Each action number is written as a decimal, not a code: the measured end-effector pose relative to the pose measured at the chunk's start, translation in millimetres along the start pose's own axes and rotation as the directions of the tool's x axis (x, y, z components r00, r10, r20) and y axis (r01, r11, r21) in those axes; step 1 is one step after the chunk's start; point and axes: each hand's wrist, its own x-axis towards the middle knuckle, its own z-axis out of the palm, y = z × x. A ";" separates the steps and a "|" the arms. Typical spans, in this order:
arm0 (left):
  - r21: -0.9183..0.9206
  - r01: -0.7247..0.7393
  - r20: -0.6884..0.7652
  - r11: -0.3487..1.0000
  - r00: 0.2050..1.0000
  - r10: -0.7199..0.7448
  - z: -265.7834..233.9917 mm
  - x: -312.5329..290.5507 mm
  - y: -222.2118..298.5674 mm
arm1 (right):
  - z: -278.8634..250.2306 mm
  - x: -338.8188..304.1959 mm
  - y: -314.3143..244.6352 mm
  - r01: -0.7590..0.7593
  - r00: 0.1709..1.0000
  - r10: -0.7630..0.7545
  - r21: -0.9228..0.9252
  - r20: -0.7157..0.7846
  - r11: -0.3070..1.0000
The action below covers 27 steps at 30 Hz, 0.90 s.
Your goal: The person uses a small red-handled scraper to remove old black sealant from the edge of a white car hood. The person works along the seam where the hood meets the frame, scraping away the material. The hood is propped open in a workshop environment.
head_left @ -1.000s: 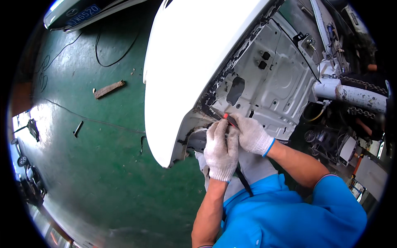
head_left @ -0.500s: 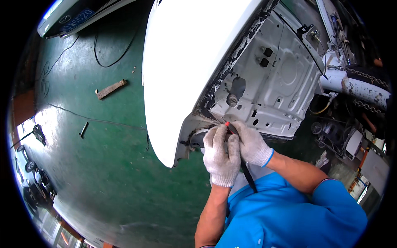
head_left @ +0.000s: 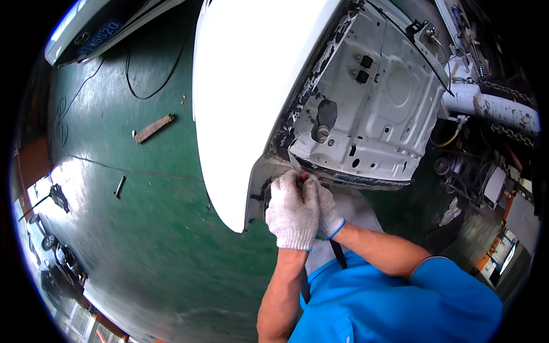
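Observation:
My gloved left hand (head_left: 293,214) and gloved right hand (head_left: 327,210) are pressed together at the lower corner of a white car body (head_left: 240,114). Both have their fingers curled in. Between them shows the red tip of a small tool (head_left: 303,176); the gloves cover most of it, so its kind cannot be made out. My right hand grips it, while whatever the left fingers hold is hidden. Just beyond the fingers lies a bare, scraped metal seam (head_left: 274,166). A black strap or hose (head_left: 338,254) runs down below the right wrist.
The stripped inner panel (head_left: 394,114) has holes and a ragged dark edge. A white pulling arm with chains (head_left: 497,108) stands at the right. On the green floor lie a wooden block (head_left: 154,128), a metal bolt-like piece (head_left: 119,187) and cables (head_left: 137,172). Another car (head_left: 97,34) is at upper left.
Both hands have shifted slightly left and closer together, the right now partly behind the left. The black body of the tool, visible before, is now covered; only red shows.

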 end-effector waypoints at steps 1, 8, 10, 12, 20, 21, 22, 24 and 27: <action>0.037 -0.015 0.020 0.999 1.000 0.014 -1.6 1.1 -1.6 | 6.7 -2.1 3.3 0.022 0.999 -0.022 0.009 -0.046 1.000; 0.073 -0.071 0.063 0.995 0.996 0.067 -1.5 3.0 -20.2 | 19.7 -7.9 -6.9 0.068 0.995 -0.066 0.022 -0.072 0.997; 0.083 -0.109 0.076 0.991 0.992 0.103 -1.8 6.7 -24.0 | 29.2 -8.0 1.3 0.140 0.981 -0.143 -0.030 -0.131 0.990; 0.097 -0.121 0.102 0.988 0.989 0.111 -1.6 9.7 -23.3 | 53.9 -2.9 23.1 0.115 0.981 -0.082 0.185 -0.175 0.976; 0.068 -0.147 0.081 0.987 0.987 0.141 -2.4 11.6 -29.6 | 37.2 -7.2 -9.2 0.125 0.985 -0.127 -0.021 -0.114 0.992; 0.053 -0.151 0.076 0.987 0.986 0.147 -0.6 11.7 -29.8 | 39.4 -4.8 -3.3 0.172 0.976 -0.175 -0.035 -0.131 0.984; 0.041 -0.184 0.051 0.982 0.982 0.181 1.1 12.2 -31.0 | 39.1 -4.9 0.9 0.179 0.974 -0.187 -0.073 -0.126 0.981; 0.016 -0.166 0.037 0.986 0.986 0.165 0.8 11.5 -31.7 | 32.9 -4.5 -9.7 0.158 0.982 -0.173 -0.160 -0.082 0.974; -0.030 -0.148 0.010 0.989 0.989 0.148 4.3 13.8 -27.6 | 25.1 3.8 -12.9 0.196 0.974 -0.217 -0.232 -0.069 0.953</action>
